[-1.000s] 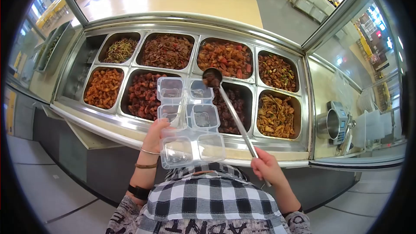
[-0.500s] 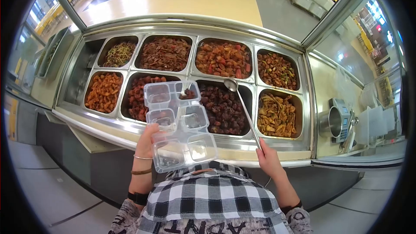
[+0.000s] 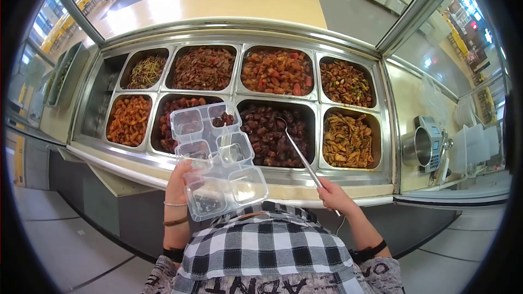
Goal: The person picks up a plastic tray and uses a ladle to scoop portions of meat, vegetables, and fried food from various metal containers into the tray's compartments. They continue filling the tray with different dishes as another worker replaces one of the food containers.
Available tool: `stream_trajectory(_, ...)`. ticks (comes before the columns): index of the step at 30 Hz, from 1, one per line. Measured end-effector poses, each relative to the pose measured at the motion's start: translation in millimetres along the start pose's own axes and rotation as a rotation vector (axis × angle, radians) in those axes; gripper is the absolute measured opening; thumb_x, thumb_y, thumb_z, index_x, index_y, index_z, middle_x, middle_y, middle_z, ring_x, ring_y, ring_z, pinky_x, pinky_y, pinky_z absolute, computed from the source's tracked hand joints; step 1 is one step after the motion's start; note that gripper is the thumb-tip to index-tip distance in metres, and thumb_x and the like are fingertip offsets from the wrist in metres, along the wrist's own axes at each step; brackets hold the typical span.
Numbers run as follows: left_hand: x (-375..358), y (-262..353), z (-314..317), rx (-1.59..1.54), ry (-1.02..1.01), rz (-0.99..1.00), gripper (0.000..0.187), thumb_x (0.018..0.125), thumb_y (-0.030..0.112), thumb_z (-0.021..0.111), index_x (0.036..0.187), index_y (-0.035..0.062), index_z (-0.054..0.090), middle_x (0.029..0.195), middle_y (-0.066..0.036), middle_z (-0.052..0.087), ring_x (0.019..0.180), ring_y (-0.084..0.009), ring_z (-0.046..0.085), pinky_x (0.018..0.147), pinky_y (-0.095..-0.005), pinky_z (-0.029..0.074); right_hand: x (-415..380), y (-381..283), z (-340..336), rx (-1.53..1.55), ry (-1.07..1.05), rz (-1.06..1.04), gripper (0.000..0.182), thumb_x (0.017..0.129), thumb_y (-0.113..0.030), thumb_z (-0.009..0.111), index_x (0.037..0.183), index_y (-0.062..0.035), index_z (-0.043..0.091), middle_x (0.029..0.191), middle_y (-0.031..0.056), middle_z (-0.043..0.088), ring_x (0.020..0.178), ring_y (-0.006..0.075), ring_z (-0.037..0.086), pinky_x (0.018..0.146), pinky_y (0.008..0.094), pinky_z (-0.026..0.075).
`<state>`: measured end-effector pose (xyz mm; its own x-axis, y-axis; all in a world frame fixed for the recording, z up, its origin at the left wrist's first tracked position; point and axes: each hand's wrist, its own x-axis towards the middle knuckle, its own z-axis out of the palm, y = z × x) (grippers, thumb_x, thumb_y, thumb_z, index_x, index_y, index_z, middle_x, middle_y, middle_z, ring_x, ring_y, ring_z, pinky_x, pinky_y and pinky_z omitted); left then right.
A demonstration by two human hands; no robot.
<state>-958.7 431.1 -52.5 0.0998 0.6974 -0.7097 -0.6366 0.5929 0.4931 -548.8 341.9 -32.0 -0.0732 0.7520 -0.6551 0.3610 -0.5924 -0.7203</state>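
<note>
My left hand (image 3: 178, 181) is closed on the left edge of a clear plastic compartment tray (image 3: 223, 166), held over the front of the steel counter. A small portion of dark food (image 3: 222, 120) lies in its far right compartment; I see no food in the other compartments. Closed around the handle of a long metal ladle (image 3: 303, 159) is my right hand (image 3: 334, 194). The ladle's far end dips into the pan of dark glossy chunks (image 3: 261, 130), its bowl largely hidden among them. Part of the pan of reddish chunks (image 3: 167, 125) is covered by the tray.
Several more food pans surround these, including pale yellowish strips (image 3: 348, 140) at right and orange pieces (image 3: 128, 120) at left. A scale (image 3: 430, 144) with a steel pot (image 3: 415, 149) stands on the right side counter. Glass panels and metal posts flank the counter.
The ladle's bowl has gone from above the dark-chunk pan's far right rim down and left into the food. The tray has shifted slightly left.
</note>
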Motion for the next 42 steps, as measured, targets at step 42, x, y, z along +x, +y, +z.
stream_trajectory(42,19,-23,8,-0.026,-0.301,0.121,0.041,0.073,0.007,0.049,0.112,0.0085,0.039,0.093,-0.020,0.056,0.078,-0.0314,0.059,0.064,-0.0420,0.052,-22,0,2,0.057,0.325,-0.141,0.047,0.081,-0.006,0.051,0.126,0.0005,0.037,0.073,0.0049,0.052,0.056,0.0075,0.045,0.051,0.0203,0.040)
